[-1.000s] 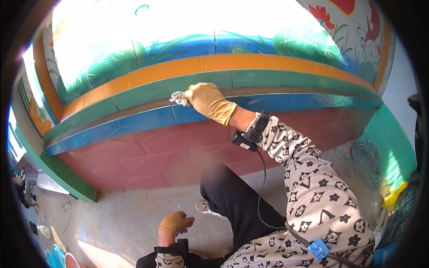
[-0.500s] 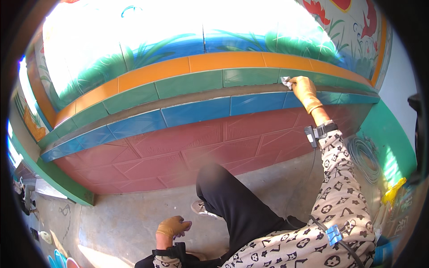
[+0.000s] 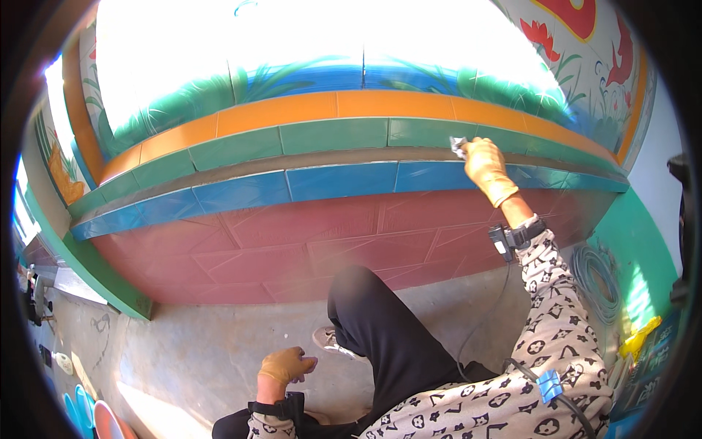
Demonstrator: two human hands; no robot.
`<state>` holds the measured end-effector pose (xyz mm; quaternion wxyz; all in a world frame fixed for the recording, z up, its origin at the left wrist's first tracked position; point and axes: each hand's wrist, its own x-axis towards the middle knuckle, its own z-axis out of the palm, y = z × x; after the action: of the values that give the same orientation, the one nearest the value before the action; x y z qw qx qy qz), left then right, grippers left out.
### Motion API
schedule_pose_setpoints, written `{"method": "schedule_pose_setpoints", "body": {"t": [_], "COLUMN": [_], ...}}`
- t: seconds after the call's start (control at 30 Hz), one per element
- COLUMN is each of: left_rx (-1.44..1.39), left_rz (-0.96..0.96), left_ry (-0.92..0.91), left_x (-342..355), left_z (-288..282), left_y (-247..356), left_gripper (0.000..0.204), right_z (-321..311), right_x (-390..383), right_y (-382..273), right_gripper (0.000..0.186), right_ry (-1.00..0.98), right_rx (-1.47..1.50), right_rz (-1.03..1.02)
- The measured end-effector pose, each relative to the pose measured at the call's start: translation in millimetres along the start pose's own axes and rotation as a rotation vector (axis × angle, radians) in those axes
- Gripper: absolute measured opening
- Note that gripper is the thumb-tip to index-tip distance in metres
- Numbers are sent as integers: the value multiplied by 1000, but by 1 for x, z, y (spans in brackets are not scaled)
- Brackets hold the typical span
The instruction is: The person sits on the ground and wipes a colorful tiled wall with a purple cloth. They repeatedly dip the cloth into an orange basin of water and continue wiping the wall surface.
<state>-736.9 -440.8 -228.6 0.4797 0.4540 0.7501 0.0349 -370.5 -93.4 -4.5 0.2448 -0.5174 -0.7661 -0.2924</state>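
My right hand (image 3: 486, 170), in a yellowish glove, pinches a crumpled whitish wad of cloth or paper (image 3: 458, 146). The wad lies against a green tile (image 3: 417, 133) in a row just above a grey ledge (image 3: 329, 156). Low in the picture, my left hand (image 3: 287, 364) hangs near my bent knee, also gloved. Its fingers curl loosely, and nothing shows in them. Dark bands with devices sit on both wrists, and a thin cable hangs from the right one.
Orange tiles (image 3: 292, 110) run above the green ones, blue tiles (image 3: 344, 181) below. Under them is a reddish wall (image 3: 292, 245). A coiled hose (image 3: 596, 282) and a yellow bag (image 3: 640, 336) lie at right. Basins (image 3: 106, 421) stand lower left.
My right hand has slid left along the green tiles with the wad, past a joint between two tiles. The whole view has shifted slightly. My left hand stays low, its fingers curled.
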Motion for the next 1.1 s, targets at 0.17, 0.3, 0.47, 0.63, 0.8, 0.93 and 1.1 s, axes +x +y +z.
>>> {"method": "schedule_pose_setpoints", "body": {"t": [0.17,0.3,0.47,0.63,0.8,0.93,1.1], "left_rx": [46,10,-35,-61,-51,-82,-71], "left_rz": [32,55,18,25,22,18,0], "left_ry": [-5,20,5,35,15,10,14], "left_x": [-4,-11,-14,-14,-13,-14,-15], "left_z": [0,-1,-3,-2,-2,-2,0], "left_y": [7,13,14,6,3,5,6], "left_gripper": [37,41,43,46,53,59,53], "right_z": [-9,-18,-27,-26,-19,-10,-5], "right_x": [11,23,35,42,34,18,2], "right_y": [-91,-184,-270,-271,-223,-154,-40], "right_gripper": [21,19,22,30,23,15,13], "right_ry": [55,119,110,125,137,216,135], "right_rx": [155,331,532,587,693,610,323], "right_rz": [-230,-329,-383,-381,-391,-326,-55]}}
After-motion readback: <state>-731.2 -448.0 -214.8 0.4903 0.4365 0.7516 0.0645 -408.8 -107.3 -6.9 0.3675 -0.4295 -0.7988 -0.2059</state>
